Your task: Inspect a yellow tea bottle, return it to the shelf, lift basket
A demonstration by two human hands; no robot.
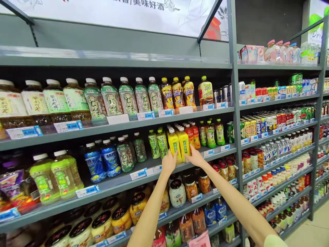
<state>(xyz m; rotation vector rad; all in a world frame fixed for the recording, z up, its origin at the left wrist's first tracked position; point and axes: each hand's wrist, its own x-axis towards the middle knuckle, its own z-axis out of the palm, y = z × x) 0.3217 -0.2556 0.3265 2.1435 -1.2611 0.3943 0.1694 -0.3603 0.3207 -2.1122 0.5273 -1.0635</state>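
Two yellow drink bottles with white caps stand side by side at the front of the middle shelf. My left hand [169, 162] is closed round the lower part of the left yellow bottle [174, 141], its thumb across the front. On the other side, my right hand [195, 157] grips the lower right side of the right yellow bottle [183, 140]. Some fingers of both hands are hidden. More white caps show in a row behind. Green tea bottles [161, 142] stand just left of the pair, and orange-red bottles [195, 135] just right.
Price tags line the shelf edge [123, 181]. Large tea bottles [128, 96] fill the shelf above. Glass jars [177, 193] stand on the shelf below, under my wrists. A grey upright post [235, 85] divides this bay from one with cans and bottles at right.
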